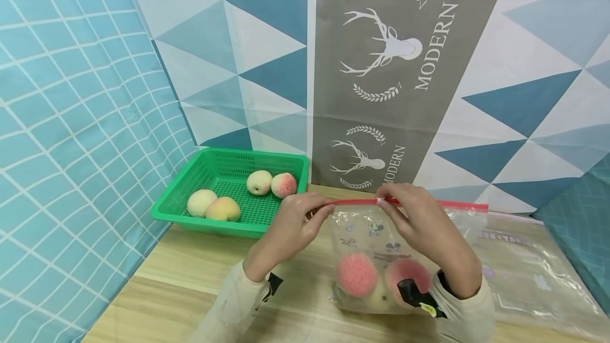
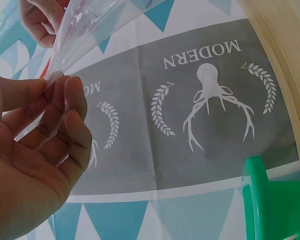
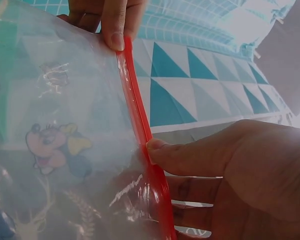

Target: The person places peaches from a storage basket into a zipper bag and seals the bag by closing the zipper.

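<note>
A clear zip bag [image 1: 364,226] with printed cartoon figures stands on the table, its red zip strip [image 1: 355,201] along the top. Two pink peaches [image 1: 356,274] and a paler one [image 1: 381,296] lie in the bottom of the bag. My left hand [image 1: 293,224] pinches the left end of the strip between thumb and finger. Further along, my right hand [image 1: 424,224] pinches the strip with thumb and fingers, at a small pale piece. In the right wrist view, the right thumb [image 3: 190,157] presses on the red strip.
To the left, a green plastic basket [image 1: 164,216] holds several peaches [image 1: 223,209]. Another clear bag [image 1: 538,274] lies flat at the right, partly behind the held bag. A patterned cloth [image 1: 267,41] hangs behind the wooden table [image 1: 190,274].
</note>
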`<state>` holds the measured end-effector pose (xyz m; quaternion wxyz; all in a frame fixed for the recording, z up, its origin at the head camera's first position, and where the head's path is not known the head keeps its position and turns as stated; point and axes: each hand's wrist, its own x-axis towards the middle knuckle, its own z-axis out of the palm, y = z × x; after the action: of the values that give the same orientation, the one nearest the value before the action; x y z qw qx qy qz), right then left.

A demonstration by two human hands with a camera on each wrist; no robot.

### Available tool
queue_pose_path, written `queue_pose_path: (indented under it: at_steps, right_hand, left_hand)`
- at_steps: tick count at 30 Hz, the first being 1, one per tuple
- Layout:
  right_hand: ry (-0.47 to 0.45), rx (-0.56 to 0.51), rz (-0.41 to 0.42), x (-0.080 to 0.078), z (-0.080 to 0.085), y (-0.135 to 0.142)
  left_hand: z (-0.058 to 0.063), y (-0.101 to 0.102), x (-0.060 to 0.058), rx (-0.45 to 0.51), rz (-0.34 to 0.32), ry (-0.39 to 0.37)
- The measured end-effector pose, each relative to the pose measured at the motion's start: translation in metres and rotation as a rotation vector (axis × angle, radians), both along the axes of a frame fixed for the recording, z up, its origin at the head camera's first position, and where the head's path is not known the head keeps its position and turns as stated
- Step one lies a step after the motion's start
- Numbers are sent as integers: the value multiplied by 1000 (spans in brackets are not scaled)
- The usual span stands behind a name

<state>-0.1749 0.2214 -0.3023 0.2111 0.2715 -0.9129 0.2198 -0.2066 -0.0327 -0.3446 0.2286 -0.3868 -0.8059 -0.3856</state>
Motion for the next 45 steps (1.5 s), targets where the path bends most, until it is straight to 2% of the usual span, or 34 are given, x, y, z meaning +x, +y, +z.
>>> queue_pose_path:
  at_steps: [14,23,38,45]
  right_hand:
    - [22,-14,-7,2,1,8]
    - [-7,-38,-25,1,3,16]
    - [46,-75,-58,1,2,23]
    - [38,-88,-80,1,3,25]
  left_hand:
    - [2,-3,1,4,4,-8]
    - [4,-7,-2,11,13,-4]
    - [6,-14,-4,6,43,-11]
    - [8,-17,-4,0,53,-2]
